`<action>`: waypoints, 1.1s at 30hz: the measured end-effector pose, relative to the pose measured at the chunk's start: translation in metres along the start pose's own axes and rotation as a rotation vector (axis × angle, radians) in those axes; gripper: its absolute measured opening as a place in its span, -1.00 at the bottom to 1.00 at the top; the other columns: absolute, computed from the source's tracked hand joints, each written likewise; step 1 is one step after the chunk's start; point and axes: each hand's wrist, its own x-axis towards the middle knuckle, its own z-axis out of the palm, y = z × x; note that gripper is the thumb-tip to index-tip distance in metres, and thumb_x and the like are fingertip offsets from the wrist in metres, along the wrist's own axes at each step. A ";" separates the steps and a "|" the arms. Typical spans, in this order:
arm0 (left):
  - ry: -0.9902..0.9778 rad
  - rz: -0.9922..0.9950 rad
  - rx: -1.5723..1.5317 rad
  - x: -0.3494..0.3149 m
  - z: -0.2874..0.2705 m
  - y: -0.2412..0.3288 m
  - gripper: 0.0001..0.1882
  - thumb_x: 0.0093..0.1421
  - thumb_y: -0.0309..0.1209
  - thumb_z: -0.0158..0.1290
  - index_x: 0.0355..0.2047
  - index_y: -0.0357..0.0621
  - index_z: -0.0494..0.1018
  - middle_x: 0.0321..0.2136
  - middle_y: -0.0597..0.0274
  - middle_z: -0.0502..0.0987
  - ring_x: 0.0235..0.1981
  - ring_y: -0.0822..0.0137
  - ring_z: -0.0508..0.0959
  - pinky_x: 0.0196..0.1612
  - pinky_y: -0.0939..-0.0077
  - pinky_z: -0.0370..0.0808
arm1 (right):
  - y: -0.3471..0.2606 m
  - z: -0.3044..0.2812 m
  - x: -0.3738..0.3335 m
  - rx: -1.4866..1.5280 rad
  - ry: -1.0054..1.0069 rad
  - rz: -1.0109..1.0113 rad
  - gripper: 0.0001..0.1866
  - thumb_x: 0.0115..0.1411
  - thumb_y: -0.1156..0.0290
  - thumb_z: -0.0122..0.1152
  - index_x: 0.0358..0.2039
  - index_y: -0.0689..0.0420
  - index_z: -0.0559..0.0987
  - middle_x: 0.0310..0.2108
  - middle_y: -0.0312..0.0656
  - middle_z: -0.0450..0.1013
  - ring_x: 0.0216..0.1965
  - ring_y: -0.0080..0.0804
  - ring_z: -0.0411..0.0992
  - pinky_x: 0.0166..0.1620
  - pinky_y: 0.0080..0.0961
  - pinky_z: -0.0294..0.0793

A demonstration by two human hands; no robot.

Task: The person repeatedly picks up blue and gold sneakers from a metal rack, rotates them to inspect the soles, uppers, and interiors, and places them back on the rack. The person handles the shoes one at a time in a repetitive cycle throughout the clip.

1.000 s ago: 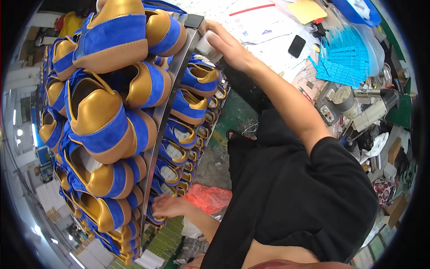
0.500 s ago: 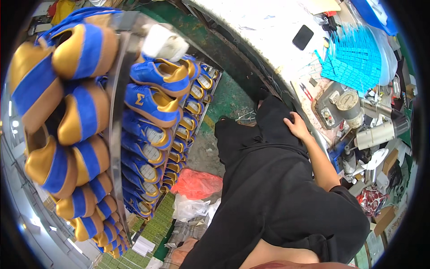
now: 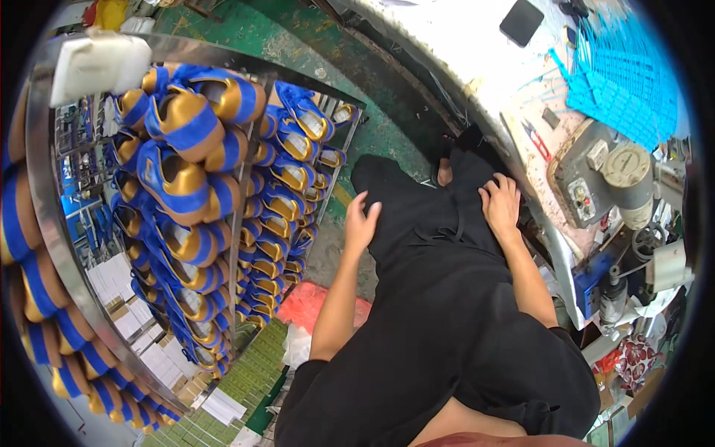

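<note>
Down at the middle of the view, both bare hands rest on the person's own black cloth trousers (image 3: 447,298). Left hand (image 3: 361,222) lies on the left thigh, fingers loosely spread and a little curled, its grip holding nothing. Right hand (image 3: 500,203) lies flat on the right knee, fingers pointing far, its grip likewise slack and holding nothing. A thin black drawstring (image 3: 436,237) runs across the cloth between the two hands.

Just beyond the knees, a bare foot in a dark sandal (image 3: 445,170) shows on the green painted floor (image 3: 357,74). Left of the legs stands a tall metal rack (image 3: 246,223) whose tiers are packed with blue and gold shoes (image 3: 179,186), row upon row running down toward the near left. On the rack's top frame, at the far left, sits a white foam block (image 3: 100,63). Near the rack's foot lies a red plastic bag (image 3: 320,305), close to the left forearm.

To the right, a worn white work surface (image 3: 477,82) curves along beside the right hand. On it lie a black flat rectangular device (image 3: 521,21), a spread of light blue tags (image 3: 622,82) and small red-handled snips (image 3: 538,138). Nearer along the right edge stands a grey metal machine with a round cap (image 3: 611,179).
</note>
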 end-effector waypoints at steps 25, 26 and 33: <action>-0.166 0.199 0.126 -0.152 0.001 0.017 -0.63 0.32 -0.23 -0.11 -0.47 -0.33 0.38 -0.48 -0.23 0.49 -0.35 -0.27 0.49 -0.30 -0.01 0.40 | -0.014 0.007 -0.028 -0.003 -0.005 -0.206 -0.49 0.39 0.11 -0.09 -0.53 0.28 0.50 -0.54 0.22 0.46 -0.42 0.24 0.46 -0.31 0.04 0.41; -0.156 0.199 0.124 -0.146 0.004 0.008 -0.63 0.32 -0.23 -0.10 -0.45 -0.33 0.39 -0.46 -0.23 0.50 -0.33 -0.26 0.49 -0.28 0.01 0.41 | -0.018 0.001 -0.031 -0.002 -0.029 -0.187 -0.46 0.38 0.09 -0.09 -0.54 0.30 0.51 -0.53 0.25 0.45 -0.41 0.25 0.46 -0.31 0.02 0.40; -0.149 0.172 0.151 -0.117 0.003 0.005 -0.61 0.31 -0.16 -0.03 -0.36 -0.30 0.49 -0.39 -0.14 0.57 -0.30 -0.10 0.57 -0.22 0.13 0.45 | -0.032 -0.047 -0.122 0.034 -0.197 -0.269 -0.52 0.36 0.21 -0.03 -0.61 0.30 0.49 -0.59 0.25 0.40 -0.48 0.25 0.43 -0.40 0.01 0.35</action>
